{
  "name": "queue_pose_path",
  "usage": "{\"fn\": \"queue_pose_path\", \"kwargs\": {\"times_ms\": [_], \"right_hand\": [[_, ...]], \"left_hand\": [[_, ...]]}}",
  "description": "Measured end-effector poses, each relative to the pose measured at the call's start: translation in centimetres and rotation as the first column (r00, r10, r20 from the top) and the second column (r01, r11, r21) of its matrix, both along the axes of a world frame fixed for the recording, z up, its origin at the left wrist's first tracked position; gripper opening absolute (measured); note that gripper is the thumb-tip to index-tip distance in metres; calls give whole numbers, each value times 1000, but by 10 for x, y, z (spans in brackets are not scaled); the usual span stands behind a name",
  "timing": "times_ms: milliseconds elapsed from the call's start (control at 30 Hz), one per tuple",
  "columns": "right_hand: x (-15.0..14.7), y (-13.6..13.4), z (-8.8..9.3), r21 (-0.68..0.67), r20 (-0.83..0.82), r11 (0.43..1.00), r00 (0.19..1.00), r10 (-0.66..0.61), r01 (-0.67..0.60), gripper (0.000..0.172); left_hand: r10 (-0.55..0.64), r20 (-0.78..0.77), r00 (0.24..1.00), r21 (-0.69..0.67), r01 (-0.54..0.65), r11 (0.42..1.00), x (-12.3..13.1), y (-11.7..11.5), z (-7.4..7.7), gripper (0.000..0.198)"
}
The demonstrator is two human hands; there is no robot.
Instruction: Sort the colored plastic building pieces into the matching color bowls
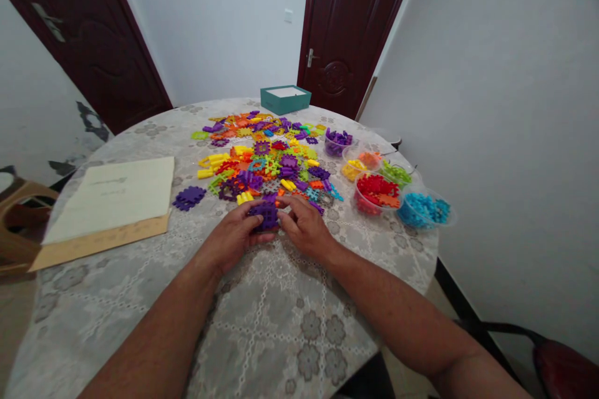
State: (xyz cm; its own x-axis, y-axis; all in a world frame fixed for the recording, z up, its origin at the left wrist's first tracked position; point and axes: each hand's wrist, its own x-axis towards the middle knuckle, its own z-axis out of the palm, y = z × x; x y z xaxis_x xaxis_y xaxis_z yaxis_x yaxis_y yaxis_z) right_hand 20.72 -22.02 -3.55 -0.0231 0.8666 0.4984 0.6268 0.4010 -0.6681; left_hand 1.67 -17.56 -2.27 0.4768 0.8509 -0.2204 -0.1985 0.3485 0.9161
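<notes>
Just below and left of the frame's centre, the left hand (238,230) pinches a purple toothed plastic block (266,216) by its left edge; the right hand (303,224) curls its fingers at the right edge, whether gripping I cannot tell. It should handle light and stiff, best held by its notched rims.

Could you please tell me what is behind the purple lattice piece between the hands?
Beyond the purple lattice piece, a multicoloured pile of pieces is visible; whatever the held piece hides cannot be seen.
</notes>
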Motion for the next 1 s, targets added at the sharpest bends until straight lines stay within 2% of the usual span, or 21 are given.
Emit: {"fn": "queue_pose_path", "kwargs": {"times_ms": [100, 200, 300, 400, 500, 667, 867, 933, 1000], "right_hand": [[32, 2, 9, -9, 127, 994, 986, -109, 111, 28], [69, -1, 20, -208, 359, 933, 910, -206, 294, 25], [88, -9, 27, -393, 523, 837, 841, -136, 379, 21], [86, -13, 27, -427, 589, 806, 802, -95, 409, 18], [77, -12, 21, -424, 592, 813, 801, -86, 400, 18], [71, -7, 13, -425, 486, 856, 872, -60, 295, 23], [66, -5, 14, -407, 312, 912, 946, 84, 53, 31], [70, -5, 15, -359, 309, 928, 951, 23, 94, 34], [75, -6, 16, -330, 366, 921, 928, -78, 207, 30]], "left_hand": [[95, 33, 995, -34, -94, 995, -1, 3, 3, 42], [142, 75, 987, -69, -137, 988, -2, 5, 5, 39], [143, 100, 985, -107, -132, 985, -3, 5, 6, 38], [138, 99, 986, -127, -125, 984, -3, 4, 8, 40], [140, 85, 986, -130, -128, 983, -3, 4, 10, 42], [136, 88, 987, -130, -124, 984, -5, 7, 8, 47], [130, 91, 987, -109, -120, 987, -5, 8, 3, 43], [136, 93, 986, -110, -125, 986, -5, 8, 3, 43], [141, 93, 986, -110, -131, 985, -5, 7, 4, 43]]}}
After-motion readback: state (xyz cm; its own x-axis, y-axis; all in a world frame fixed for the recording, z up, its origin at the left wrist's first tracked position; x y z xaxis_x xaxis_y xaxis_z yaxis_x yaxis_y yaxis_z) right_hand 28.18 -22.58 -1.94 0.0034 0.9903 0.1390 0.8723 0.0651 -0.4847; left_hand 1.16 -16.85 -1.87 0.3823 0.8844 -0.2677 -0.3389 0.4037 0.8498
